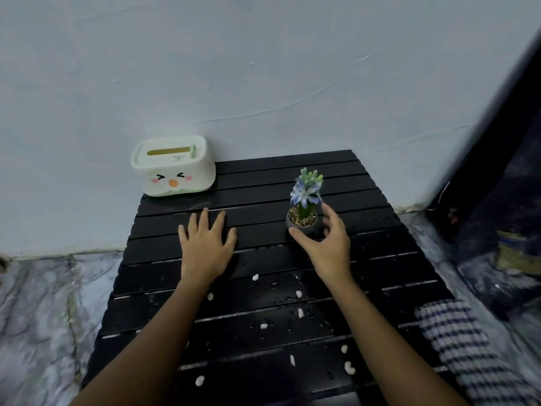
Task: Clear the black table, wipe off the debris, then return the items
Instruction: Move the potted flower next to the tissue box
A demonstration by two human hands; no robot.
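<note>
The right hand [323, 238] was spread in a wide curl around the small potted plant [303, 213], thumb low at the near side of the grey pot and fingers reaching past its right side, with the grip not yet closed; whether any fingertip already touched the pot could not be told. The plant stood upright on the black slatted table [380, 259], right of centre and toward the back. The left hand [205, 244] lay flat on the slats with its fingers splayed, holding nothing. At the far left corner, against the wall, sat the white tissue box with a cartoon face [173, 168], part of it seeming to overhang the table's edge. White pebble-like debris [298, 294] and small water drops were scattered over the near half, and a checked cloth [456, 341] hung off the right edge. The risks looked plain enough: the pot was small and top-heavy under its tall blue flower spike, so a pinch taken high or off-centre might tip it and spill the gravel from its top, adding to the mess. The wet slats could let the base slide away from a loose grip. The box, perched at the corner, might be knocked off if reached for carelessly, and loose pebbles could drop through the gaps between slats when wiped.
</note>
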